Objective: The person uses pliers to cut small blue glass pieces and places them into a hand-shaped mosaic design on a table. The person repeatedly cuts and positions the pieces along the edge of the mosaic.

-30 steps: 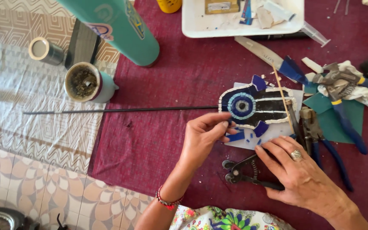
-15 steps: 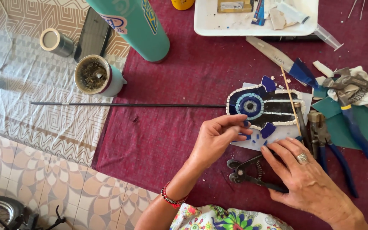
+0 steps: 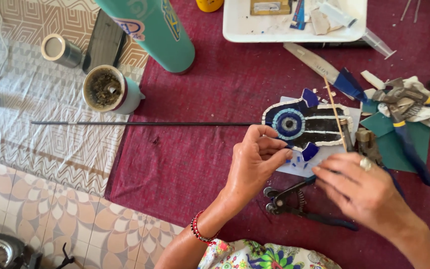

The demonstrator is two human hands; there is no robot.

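Mosaic: the hand-shaped blue, black and white tile mosaic with an eye at its centre point(image 3: 307, 124) lies on white paper on the maroon cloth, right of centre; mostly tiled, with loose blue chips at its near edge unplaced.
Left hand point(image 3: 255, 162): fingertips pinched together at the mosaic's near-left edge; whether on a chip, I cannot tell.
Right hand point(image 3: 367, 192): blurred, fingers loosely curled, grasping nothing visible, above the black-handled tile nippers point(image 3: 299, 201).
Room: open cloth to the left; pliers and scraps crowd the right.

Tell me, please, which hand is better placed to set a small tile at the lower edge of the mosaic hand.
Left, probably. The left hand has its fingertips pinched right at the lower edge of the mosaic hand, beside the loose blue tile pieces. The right hand is blurred and lies over the nippers.
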